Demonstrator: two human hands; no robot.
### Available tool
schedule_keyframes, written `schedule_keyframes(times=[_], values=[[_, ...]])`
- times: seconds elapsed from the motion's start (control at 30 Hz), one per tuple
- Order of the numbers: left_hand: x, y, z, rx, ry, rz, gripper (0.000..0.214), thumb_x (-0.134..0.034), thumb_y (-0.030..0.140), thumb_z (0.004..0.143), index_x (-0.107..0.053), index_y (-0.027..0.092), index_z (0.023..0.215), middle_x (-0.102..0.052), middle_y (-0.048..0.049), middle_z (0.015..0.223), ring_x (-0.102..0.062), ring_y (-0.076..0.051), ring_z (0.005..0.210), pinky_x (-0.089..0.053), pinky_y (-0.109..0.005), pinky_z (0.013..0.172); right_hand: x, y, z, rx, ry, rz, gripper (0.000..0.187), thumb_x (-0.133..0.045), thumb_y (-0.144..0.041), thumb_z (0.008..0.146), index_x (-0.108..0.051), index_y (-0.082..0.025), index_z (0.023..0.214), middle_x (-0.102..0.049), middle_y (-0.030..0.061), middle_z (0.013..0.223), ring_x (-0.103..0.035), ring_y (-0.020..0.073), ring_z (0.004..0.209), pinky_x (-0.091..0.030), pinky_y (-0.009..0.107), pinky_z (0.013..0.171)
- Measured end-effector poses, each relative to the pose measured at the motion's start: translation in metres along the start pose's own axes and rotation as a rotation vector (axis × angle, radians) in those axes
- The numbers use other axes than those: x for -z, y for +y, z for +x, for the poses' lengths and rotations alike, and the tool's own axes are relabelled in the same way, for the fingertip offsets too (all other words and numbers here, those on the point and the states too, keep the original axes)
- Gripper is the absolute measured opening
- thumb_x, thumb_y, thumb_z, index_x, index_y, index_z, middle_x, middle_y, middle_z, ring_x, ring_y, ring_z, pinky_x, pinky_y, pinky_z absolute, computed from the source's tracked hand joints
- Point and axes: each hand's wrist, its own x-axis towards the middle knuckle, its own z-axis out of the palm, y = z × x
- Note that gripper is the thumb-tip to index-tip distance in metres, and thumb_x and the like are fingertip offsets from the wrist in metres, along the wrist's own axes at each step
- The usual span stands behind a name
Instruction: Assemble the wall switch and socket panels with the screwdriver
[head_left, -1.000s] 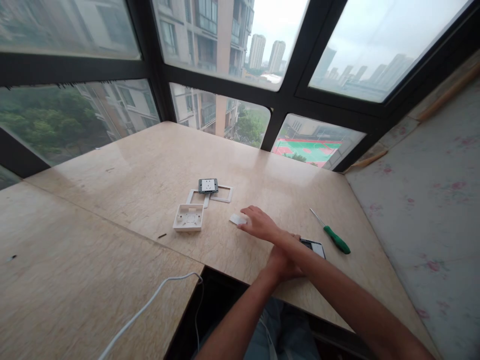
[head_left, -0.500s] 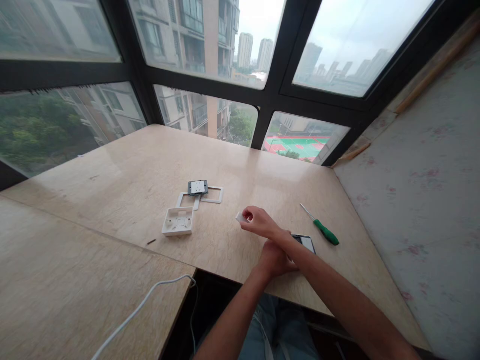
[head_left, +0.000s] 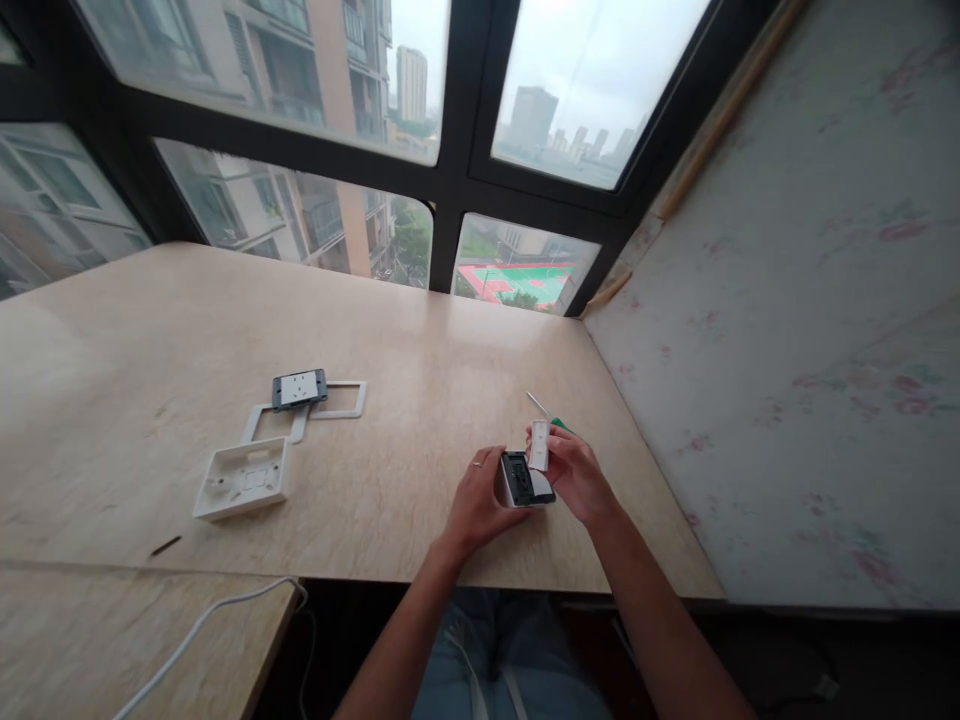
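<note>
My left hand (head_left: 480, 500) grips a switch module (head_left: 519, 482) with a dark inside and a white rim, held just above the table's front edge. My right hand (head_left: 574, 475) pinches a small white rocker cover (head_left: 538, 444) upright against the module's right side. Both hands meet over the beige table (head_left: 420, 350). A green-handled screwdriver (head_left: 546, 414) lies on the table just behind my right hand, mostly hidden by it.
To the left lie a white back box (head_left: 241, 480), two white frames (head_left: 341, 399) and a grey socket module (head_left: 299, 388). A small dark screw (head_left: 165, 546) sits near the front edge. A white cable (head_left: 202, 625) hangs at lower left. A wall closes the right side.
My arms uncrossed. The right hand lifted the white cover from the table and brought it right; the left hand picked up the switch module. The camera view swung rightward.
</note>
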Motion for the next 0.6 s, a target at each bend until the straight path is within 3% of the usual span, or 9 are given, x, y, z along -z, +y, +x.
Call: schedule_keyframes(times=[0.23,0.6], values=[[0.002,-0.005,-0.004,-0.174,0.119,0.039,0.091,-0.084,0.037,0.07,-0.034,0.021,0.144,-0.052,-0.0163,0.137,-0.05,-0.032,0.129,-0.045,-0.053,0.107,0.03,0.016,-0.021,-0.029,0.147,-0.053,0.037,-0.08,-0.045,0.067,-0.076,-0.018,0.092,-0.074,0.006,0.085,-0.064,0.0162,0.069,-0.054,0.031,0.068],[0.006,0.008,-0.008,-0.33,0.196,0.148,0.084,-0.076,0.042,0.079,-0.033,0.022,0.148,-0.054,-0.0165,0.131,-0.054,-0.032,0.123,-0.05,-0.051,0.1,0.021,0.016,-0.02,-0.071,0.13,-0.269,0.038,-0.082,-0.043,0.065,-0.079,-0.017,0.093,-0.078,0.0074,0.092,-0.069,0.0189,0.074,-0.058,0.033,0.067]])
